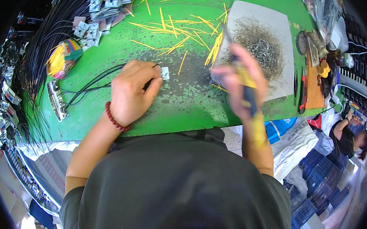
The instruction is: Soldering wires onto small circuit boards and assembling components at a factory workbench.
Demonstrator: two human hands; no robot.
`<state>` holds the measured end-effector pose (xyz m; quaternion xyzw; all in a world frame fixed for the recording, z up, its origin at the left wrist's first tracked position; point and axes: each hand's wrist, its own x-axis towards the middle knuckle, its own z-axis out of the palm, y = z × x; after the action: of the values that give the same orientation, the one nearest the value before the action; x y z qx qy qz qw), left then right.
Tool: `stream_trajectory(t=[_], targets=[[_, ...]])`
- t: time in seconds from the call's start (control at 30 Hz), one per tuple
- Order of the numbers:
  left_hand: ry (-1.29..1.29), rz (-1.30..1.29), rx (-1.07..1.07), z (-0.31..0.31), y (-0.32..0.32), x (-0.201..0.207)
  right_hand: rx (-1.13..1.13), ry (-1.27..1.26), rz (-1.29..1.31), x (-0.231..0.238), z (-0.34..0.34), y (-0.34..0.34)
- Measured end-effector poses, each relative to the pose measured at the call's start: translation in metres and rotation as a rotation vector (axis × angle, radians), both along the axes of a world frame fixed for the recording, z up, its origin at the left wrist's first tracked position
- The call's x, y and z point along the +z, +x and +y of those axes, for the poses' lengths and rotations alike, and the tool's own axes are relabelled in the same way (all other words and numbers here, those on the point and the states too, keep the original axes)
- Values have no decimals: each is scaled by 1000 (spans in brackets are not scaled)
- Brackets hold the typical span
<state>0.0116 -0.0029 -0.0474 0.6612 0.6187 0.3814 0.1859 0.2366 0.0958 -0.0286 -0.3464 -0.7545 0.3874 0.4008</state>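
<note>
My left hand (134, 91), with a red bead bracelet at its wrist, is closed around thin black cables (92, 84). A bare cable end pokes out above its fingers. Touching or just beside the fingertips is a small white square piece (165, 73) with dark marks. The cables run left toward a silver metal part (56, 101) lying on the table. My right hand (245, 82), smeared by motion, grips a hand tool (249, 95) with a yellow-and-black handle. Its dark, thin end points away from me; the exact kind is too blurred to tell.
Yellow tubes (177, 30) lie scattered across the green table (200, 117). A grey board (281, 18) bears a heap of metal bits (263, 51). Several tools, including red-handled one (303, 91), lie right. Black cables (44, 47) and white pieces (109, 2) crowd the left. Another person (347, 139) sits far right.
</note>
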Motion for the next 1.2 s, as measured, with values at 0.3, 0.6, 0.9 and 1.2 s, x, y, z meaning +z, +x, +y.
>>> stream_trajectory(t=[0.3,0.6,0.9,1.2], targets=[[-46,13,11,4,6,5,-464,-70,240,-15,16,89],[-59,21,35,4,7,5,-409,-147,83,-19,24,87],[-72,1,30,4,6,5,-452,-49,81,-21,23,86],[-65,-2,22,5,5,5,-462,-59,101,-19,23,84]])
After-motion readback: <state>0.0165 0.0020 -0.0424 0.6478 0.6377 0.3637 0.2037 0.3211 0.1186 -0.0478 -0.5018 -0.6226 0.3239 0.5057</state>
